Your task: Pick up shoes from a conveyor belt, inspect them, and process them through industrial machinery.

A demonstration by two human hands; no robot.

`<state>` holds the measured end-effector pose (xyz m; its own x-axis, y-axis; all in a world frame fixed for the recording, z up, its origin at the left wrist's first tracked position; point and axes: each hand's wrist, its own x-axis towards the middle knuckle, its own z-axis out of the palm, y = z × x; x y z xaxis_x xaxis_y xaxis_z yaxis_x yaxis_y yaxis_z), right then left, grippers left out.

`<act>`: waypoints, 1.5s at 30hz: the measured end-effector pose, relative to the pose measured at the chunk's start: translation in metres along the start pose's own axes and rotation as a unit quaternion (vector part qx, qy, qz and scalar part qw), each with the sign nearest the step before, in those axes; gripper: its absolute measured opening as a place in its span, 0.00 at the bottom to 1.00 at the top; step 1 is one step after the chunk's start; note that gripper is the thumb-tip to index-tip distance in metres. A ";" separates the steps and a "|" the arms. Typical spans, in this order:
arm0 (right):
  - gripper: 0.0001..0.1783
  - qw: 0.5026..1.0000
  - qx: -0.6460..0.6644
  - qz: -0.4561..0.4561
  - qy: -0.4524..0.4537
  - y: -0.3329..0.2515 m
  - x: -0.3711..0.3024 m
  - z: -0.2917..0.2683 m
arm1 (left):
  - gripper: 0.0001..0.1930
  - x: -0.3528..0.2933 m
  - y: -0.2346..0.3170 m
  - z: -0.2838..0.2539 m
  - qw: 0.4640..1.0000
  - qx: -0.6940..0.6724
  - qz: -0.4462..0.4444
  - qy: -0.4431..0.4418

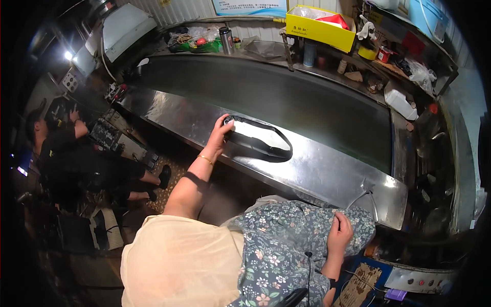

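My left hand (221,132) reaches out and grips the left end of a black-rimmed shoe sole (261,134) with a white inner face, thumb on top. The sole lies lengthwise on the shiny metal ledge (327,169), its rounded far end pointing right. Drawn back over the flowered cloth (291,230) on my lap, my right hand (339,235) has its fingers curled together, and nothing shows in them.
Behind the ledge runs a wide dark belt (255,84). A back shelf holds a yellow box (319,29), a steel flask (226,41) and a white jug (400,102). At left another person (71,148) works. A bent metal rod (372,197) stands at the ledge's right end.
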<state>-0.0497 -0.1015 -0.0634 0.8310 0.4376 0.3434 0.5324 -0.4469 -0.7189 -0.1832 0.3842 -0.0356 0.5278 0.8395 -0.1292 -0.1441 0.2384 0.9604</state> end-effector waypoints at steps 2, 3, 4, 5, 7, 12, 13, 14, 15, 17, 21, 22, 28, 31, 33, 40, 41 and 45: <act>0.09 1.000 -0.004 -0.005 -0.006 0.002 -0.001 0.000 | 0.48 0.001 -0.015 -0.022 0.990 0.109 0.062 -0.062; 0.09 1.000 -0.002 -0.013 0.000 -0.001 -0.001 0.000 | 0.50 0.002 -0.017 -0.033 0.958 0.253 0.122 -0.059; 0.09 1.000 0.001 -0.020 0.006 -0.003 -0.001 -0.001 | 0.52 0.003 -0.017 -0.044 0.901 0.391 0.178 -0.055; 0.09 1.000 0.000 -0.022 0.007 -0.003 0.001 0.000 | 0.52 0.007 -0.012 -0.048 0.859 0.476 0.184 -0.043; 0.09 1.000 0.004 -0.011 0.003 -0.002 0.000 0.000 | 0.47 0.000 0.012 -0.029 0.758 0.620 0.201 -0.015; 0.09 0.999 -0.038 -0.006 0.009 -0.010 0.007 0.002 | 0.38 -0.025 0.062 0.045 0.798 0.493 0.341 -0.067; 0.09 0.999 -0.039 -0.003 0.008 -0.012 0.006 0.002 | 0.38 -0.028 0.071 0.066 0.782 0.499 0.365 -0.075; 0.09 0.999 -0.043 -0.002 0.002 -0.016 0.006 0.001 | 0.37 -0.029 0.075 0.081 0.769 0.503 0.386 -0.081; 0.09 0.999 -0.046 0.009 -0.004 -0.020 0.010 0.002 | 0.36 -0.028 0.077 0.094 0.780 0.474 0.399 -0.084; 0.09 0.999 -0.045 0.010 0.000 -0.017 0.009 0.003 | 0.36 -0.023 0.079 0.108 0.829 0.416 0.360 -0.104; 0.09 0.999 -0.026 0.019 0.010 -0.011 0.009 0.005 | 0.37 -0.005 0.082 0.111 0.844 0.412 0.330 -0.101; 0.09 0.999 -0.023 0.026 0.005 -0.009 0.009 0.006 | 0.37 -0.001 0.080 0.106 0.844 0.411 0.332 -0.097; 0.09 0.998 -0.061 0.009 -0.021 -0.015 0.012 0.007 | 0.37 -0.001 0.079 0.079 0.848 0.438 0.281 -0.101; 0.09 0.998 -0.059 -0.001 -0.009 -0.012 0.008 0.005 | 0.36 0.006 0.070 0.052 0.841 0.473 0.244 -0.094; 0.09 0.999 -0.051 0.008 -0.005 -0.011 0.007 0.004 | 0.35 0.015 0.050 0.036 0.881 0.406 0.226 -0.092; 0.07 0.999 -0.033 0.012 -0.010 -0.012 0.011 0.002 | 0.13 0.030 -0.009 0.029 0.809 0.347 0.450 0.147; 0.07 1.000 -0.023 0.003 -0.013 -0.019 0.021 0.000 | 0.15 0.015 0.005 0.042 0.779 0.354 0.492 0.160; 0.27 0.978 0.104 0.134 -0.120 -0.046 0.035 -0.008 | 0.17 -0.036 0.059 0.111 0.872 0.143 0.462 -0.068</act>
<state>-0.0438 -0.0720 -0.0140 0.8616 0.5076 -0.0083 0.2345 -0.4126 -0.8802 -0.1173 0.3140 0.0534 0.3947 0.5378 0.7450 -0.3559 -0.6581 0.6636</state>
